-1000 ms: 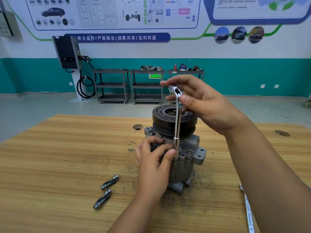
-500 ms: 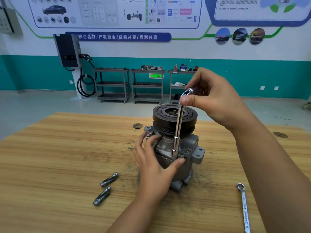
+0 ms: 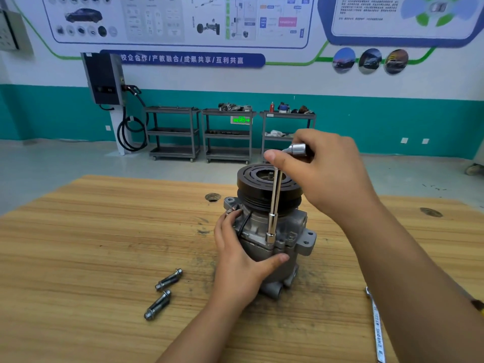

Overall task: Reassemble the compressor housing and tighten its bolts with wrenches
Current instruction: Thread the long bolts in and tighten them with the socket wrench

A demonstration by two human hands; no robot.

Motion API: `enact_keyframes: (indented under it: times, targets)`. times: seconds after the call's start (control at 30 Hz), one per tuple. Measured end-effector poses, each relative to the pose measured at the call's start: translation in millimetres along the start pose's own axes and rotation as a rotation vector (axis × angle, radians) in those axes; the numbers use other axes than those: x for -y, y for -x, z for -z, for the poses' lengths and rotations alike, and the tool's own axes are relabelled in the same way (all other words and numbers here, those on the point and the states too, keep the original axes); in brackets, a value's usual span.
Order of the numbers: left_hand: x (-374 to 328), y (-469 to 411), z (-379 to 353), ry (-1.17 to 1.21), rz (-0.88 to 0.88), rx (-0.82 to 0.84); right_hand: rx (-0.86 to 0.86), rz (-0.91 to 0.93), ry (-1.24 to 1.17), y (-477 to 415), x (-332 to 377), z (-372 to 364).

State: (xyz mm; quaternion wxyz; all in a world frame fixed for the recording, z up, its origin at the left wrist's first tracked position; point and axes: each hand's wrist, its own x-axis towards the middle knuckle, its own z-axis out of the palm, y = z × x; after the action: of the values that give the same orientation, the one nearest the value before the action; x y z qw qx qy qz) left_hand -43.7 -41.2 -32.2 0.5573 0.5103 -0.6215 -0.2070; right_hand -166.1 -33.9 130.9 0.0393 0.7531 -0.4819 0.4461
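A wooden bench (image 3: 78, 244) is bearing the compressor (image 3: 262, 184) upright; the left hand (image 3: 241, 265) is clasping its housing (image 3: 255, 246); the right hand (image 3: 324, 179) is pinching an L-wrench (image 3: 273, 205) socketed onto it; two bolts (image 3: 169, 279) are lying loose, apparently unfitted.

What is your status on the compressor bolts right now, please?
Right hand grips L-wrench, socket down at housing flange. Left hand holds compressor. Loose bolts, spanner on table, clear of work.

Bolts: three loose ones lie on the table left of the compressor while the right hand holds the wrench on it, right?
Wrong count: head view shows two loose bolts, not three. They lie on the table left of the compressor, and the right hand holds the wrench on it.
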Motion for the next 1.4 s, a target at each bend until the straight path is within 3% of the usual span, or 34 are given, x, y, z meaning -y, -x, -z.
enact_keyframes:
  times: [0.23,0.33,0.43,0.53,0.63,0.83,1.03,1.2,1.33,1.4]
  targets:
    - [-2,1,0,0.004,-0.021,-0.035,-0.247,-0.043,-0.014,3,9,-27]
    - [-3,2,-1,0.011,-0.03,-0.034,-0.237,-0.089,-0.129,5,3,-29]
    - [-4,4,-3,0.037,-0.033,-0.033,-0.146,-0.177,-0.347,6,-5,-22]
    - [-6,6,-4,0.055,-0.005,-0.035,-0.049,-0.163,-0.781,4,-8,-15]
    - [-4,6,-5,0.061,0.008,-0.038,-0.111,-0.13,-1.153,-3,-17,-4]
    - [0,5,-8,0.065,-0.015,-0.032,-0.105,-0.01,-1.207,-4,-34,-18]
    - [0,5,-8,0.05,-0.034,-0.036,-0.218,0.006,-1.254,-3,-33,-39]
    - [1,4,-8,0.032,-0.043,-0.04,-0.186,-0.025,-1.206,-1,-33,-47]
    - [2,4,-8,0.035,-0.048,-0.037,-0.067,-0.065,-1.225,2,-32,-45]
    - [2,4,-7,0.034,-0.05,-0.036,-0.049,-0.077,-1.095,4,-34,-42]
